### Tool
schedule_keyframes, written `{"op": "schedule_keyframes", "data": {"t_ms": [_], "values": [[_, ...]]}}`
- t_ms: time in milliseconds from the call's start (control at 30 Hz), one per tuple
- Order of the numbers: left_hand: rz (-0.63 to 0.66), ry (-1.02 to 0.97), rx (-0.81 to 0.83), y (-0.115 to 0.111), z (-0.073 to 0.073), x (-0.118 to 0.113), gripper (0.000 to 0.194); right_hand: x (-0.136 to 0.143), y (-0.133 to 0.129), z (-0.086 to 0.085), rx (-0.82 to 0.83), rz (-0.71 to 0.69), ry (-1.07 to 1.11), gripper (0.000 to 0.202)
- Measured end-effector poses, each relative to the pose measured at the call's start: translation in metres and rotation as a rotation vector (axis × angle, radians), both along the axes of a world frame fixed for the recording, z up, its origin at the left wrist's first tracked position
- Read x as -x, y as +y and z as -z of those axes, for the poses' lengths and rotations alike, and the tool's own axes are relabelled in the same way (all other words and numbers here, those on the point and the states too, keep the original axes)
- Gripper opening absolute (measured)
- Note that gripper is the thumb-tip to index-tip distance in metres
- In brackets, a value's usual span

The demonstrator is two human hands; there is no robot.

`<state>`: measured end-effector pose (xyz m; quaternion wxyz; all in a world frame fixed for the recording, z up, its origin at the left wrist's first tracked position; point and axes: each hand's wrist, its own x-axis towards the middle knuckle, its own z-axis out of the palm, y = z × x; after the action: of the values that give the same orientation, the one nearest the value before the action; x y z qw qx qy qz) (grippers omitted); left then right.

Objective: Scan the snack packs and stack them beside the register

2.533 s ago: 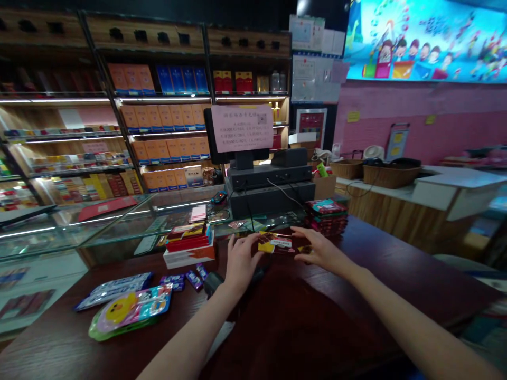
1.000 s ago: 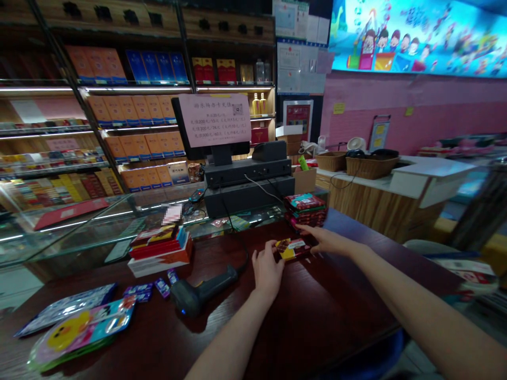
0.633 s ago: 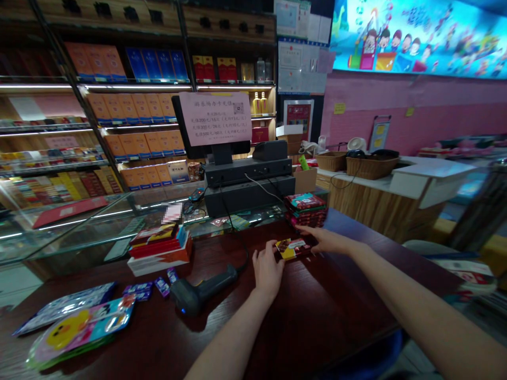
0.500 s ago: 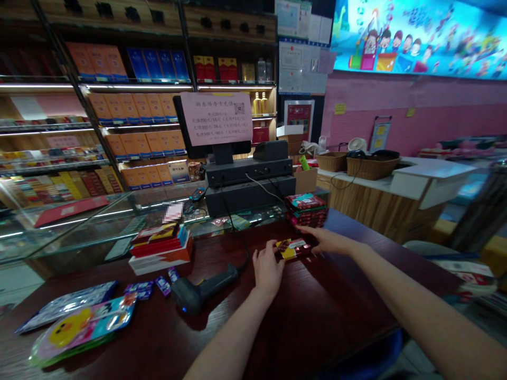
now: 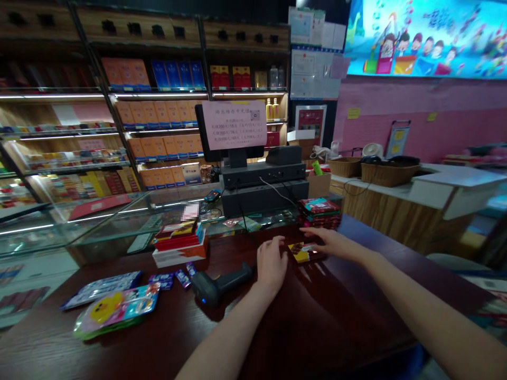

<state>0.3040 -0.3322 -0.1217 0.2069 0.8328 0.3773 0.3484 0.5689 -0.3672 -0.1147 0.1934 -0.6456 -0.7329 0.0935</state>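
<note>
1. Lying flat on the counter (image 5: 340,322), a yellow-and-brown packet (image 5: 301,253) sits between the two hands, its right part covered by fingers.
2. Right hand (image 5: 330,244): fingers extended over the right end of the packet; whether they grip it or merely touch it cannot be told.
3. Left hand (image 5: 271,264): fingers loosely curved, nothing seen in its grasp; it stands just left of the packet, with a narrow gap between.
4. A dark handheld scanner (image 5: 209,290), blue light lit, lies left of the left hand.
5. Small purple packets (image 5: 182,278) lie left of the scanner; farther left and nearer is a duck-printed package (image 5: 106,309), with a blue-and-white packet (image 5: 103,289) just beyond it.
6. A stack of boxes (image 5: 180,248) stands on the far left side of the counter.
7. A stack of red packets (image 5: 320,212) stands beyond the right hand.
8. At the far side, a pink notice (image 5: 233,126) covers most of a monitor (image 5: 212,155).
</note>
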Motion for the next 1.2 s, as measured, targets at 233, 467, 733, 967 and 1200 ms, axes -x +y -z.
{"op": "schedule_keyframes", "data": {"t_ms": [233,467,733,967,1200], "values": [[-0.047,-0.005,-0.043,0.016,-0.016,0.038,0.038,0.050,0.018,-0.013,-0.027,-0.060,0.033,0.067],[-0.133,-0.013,-0.117,0.038,-0.029,0.094,0.035,0.101,0.044,-0.020,-0.041,-0.161,0.081,0.065],[-0.283,-0.038,-0.174,0.070,-0.036,0.169,0.033,0.162,0.074,-0.027,-0.041,-0.273,0.127,0.062],[-0.416,-0.023,-0.239,0.092,-0.036,0.226,0.032,0.213,0.099,-0.034,-0.065,-0.353,0.100,0.062],[-0.548,0.011,-0.311,0.106,-0.038,0.268,0.038,0.253,0.129,-0.033,-0.115,-0.406,0.115,0.061]]}}
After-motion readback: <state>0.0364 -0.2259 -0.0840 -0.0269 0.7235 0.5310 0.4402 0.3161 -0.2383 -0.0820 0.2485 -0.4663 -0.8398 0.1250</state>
